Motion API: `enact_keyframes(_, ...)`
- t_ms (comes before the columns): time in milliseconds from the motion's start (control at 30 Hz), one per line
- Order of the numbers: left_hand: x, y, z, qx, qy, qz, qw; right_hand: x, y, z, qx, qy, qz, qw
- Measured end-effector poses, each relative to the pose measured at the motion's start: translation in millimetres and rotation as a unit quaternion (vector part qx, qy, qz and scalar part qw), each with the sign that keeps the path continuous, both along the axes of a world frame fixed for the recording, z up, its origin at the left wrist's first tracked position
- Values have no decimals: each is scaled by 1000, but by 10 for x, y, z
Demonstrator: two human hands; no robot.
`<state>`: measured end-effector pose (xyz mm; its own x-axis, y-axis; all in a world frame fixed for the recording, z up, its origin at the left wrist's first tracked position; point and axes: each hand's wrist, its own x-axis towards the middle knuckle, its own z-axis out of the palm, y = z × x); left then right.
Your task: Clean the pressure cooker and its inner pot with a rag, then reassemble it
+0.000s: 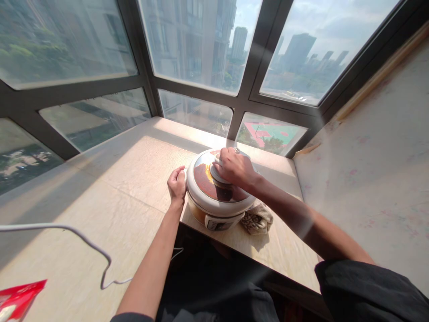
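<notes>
A round white electric cooker (214, 213) with a glass lid (205, 181) stands near the front edge of a pale counter (127, 179) in a window bay. My right hand (236, 167) is wrapped over the white knob on top of the lid. My left hand (176, 184) rests against the cooker's left side with its fingers curled in; whether it grips anything is hidden. Reddish-brown contents show through the glass.
A crumpled patterned cloth (257, 219) lies at the cooker's right. A white cable (83, 239) trails across the counter's left part. A red packet (18, 298) sits at the bottom left corner. Dark-framed windows (241, 100) close the back, and a pale wall (372, 152) rises on the right.
</notes>
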<state>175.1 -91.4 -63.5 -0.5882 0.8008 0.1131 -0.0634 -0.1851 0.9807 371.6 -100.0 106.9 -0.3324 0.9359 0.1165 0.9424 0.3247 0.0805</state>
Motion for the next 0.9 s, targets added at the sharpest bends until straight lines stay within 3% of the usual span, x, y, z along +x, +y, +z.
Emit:
enact_keyframes(500, 4, 13, -5, 8, 9, 12, 1000, -227, -80, 95, -8, 57, -79, 995)
enact_keyframes(900, 29, 2, 42, -4, -21, 14, 1000, -44, -109, 31, 8, 40, -10, 999)
